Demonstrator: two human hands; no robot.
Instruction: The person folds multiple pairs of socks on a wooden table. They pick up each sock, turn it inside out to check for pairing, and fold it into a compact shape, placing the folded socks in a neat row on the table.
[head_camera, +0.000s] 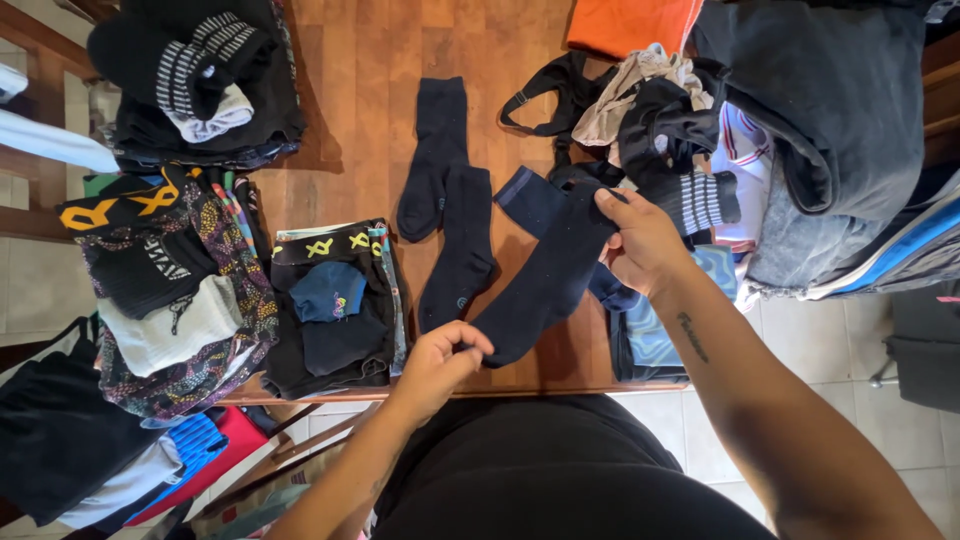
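Note:
A dark navy sock (548, 270) is stretched diagonally between my hands over a wooden table (350, 110). My left hand (440, 362) pinches its toe end near the table's front edge. My right hand (640, 240) grips its cuff end, higher and to the right. Two more dark navy socks (445, 190) lie flat side by side on the table, just left of the held sock. Another navy sock cuff (528, 200) shows beneath the held one.
Folded dark underwear (335, 305) is stacked at the left front. Patterned clothes (170, 290) and dark folded items (190, 70) pile at the left. A heap of unsorted laundry (780, 130) fills the right, with an orange cloth (630, 25) at the back.

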